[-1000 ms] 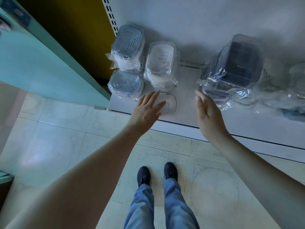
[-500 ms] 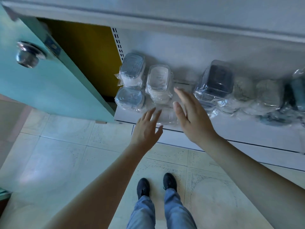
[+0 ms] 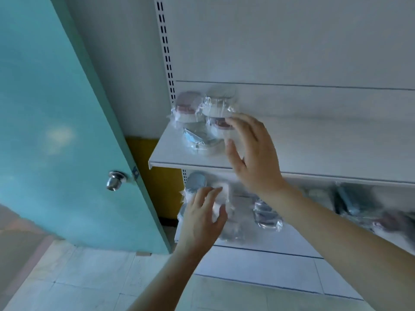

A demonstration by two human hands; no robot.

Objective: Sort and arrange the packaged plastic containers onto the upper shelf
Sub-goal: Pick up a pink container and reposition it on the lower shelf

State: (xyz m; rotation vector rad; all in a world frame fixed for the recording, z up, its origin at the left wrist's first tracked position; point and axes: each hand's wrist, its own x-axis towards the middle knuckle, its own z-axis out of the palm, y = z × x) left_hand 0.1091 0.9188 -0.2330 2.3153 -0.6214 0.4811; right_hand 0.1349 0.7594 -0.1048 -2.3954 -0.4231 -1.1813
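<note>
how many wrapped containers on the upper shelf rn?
4 that I can make out, clustered at the left end of the upper shelf: two at the back, two in front. Right hand covers the front right one partly; more may be hidden.

Four film-wrapped lidded containers [image 3: 203,122] cluster at the upper shelf's [image 3: 314,142] left end; more wrapped containers [image 3: 267,215] lie below.

To your left stands a teal door [image 3: 56,122], open against the shelving, with a round metal knob [image 3: 115,181] near its edge. Behind it you see a yellow wall [image 3: 161,189]. Below you lies a pale tiled floor [image 3: 74,281].
</note>
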